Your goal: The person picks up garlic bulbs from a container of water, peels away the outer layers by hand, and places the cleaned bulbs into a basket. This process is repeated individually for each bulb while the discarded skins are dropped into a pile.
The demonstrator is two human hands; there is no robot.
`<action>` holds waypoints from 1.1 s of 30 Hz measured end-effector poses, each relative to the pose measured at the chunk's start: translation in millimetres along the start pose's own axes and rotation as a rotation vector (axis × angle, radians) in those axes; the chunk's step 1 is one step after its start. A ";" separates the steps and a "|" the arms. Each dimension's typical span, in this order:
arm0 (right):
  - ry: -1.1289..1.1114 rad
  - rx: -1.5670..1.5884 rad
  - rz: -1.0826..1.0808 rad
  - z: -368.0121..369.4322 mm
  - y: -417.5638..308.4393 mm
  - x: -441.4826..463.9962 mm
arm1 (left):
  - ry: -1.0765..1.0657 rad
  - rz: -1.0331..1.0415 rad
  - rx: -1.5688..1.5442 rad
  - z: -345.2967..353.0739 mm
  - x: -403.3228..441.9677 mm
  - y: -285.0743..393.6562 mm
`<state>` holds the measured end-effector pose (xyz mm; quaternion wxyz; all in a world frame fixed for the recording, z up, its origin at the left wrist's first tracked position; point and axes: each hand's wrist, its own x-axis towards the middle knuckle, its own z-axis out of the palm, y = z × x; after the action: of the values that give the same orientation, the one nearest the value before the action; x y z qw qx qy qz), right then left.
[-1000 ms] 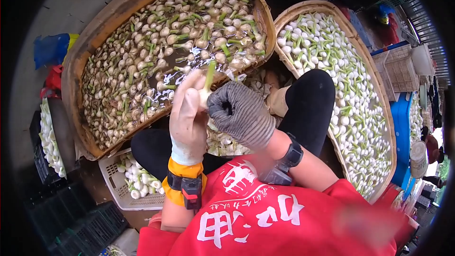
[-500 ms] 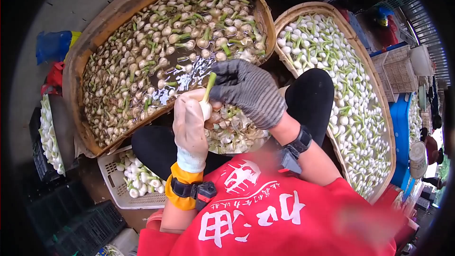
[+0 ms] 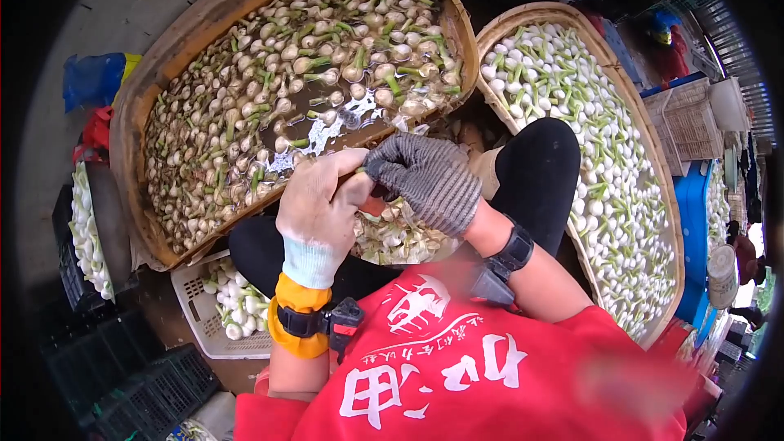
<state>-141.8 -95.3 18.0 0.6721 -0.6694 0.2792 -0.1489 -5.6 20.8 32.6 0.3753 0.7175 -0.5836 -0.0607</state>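
My left hand [image 3: 318,200], in a white glove, is closed at the near edge of the big tub. Its fingers curl round a garlic bulb that is mostly hidden; only a bit of green stem [image 3: 362,170] shows. Against its fingertips is my right hand [image 3: 429,184], in a grey striped glove with dark fingertips, its fingers bent together. What it grips is hidden. Just below the fingers a small reddish thing [image 3: 374,206] shows, too covered to name. Under both hands lies a heap of pale garlic peelings [image 3: 400,237].
A large wooden-rimmed tub [image 3: 131,188] holds unpeeled garlic in water. To the right stands a long tub [image 3: 663,196] of clean white garlic with green stems. At lower left is a white plastic basket [image 3: 237,349] with cleaned garlic. My bent knees [image 3: 543,163] flank the peelings.
My left hand has turned over, back upward, and shifted slightly left. The upright garlic bulb and stem seen before are now mostly covered by the fingers. My right hand has lowered slightly.
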 end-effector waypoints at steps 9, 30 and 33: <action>-0.027 -0.172 -0.554 2.1 28.4 -19.4 | 0.201 -0.616 -0.896 29.3 -9.1 -21.2; 0.279 -0.214 -0.638 -17.2 -25.4 -33.3 | 0.293 -0.446 -1.141 53.7 48.0 11.9; 0.163 -0.254 -0.818 -20.9 -39.3 -45.6 | 0.247 -0.260 -0.493 57.4 50.4 -20.6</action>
<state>-183.4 -88.5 65.7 0.4461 -0.7883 0.0591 -0.4198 -3.7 -49.8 -3.0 0.5953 0.6755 -0.4045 -0.1605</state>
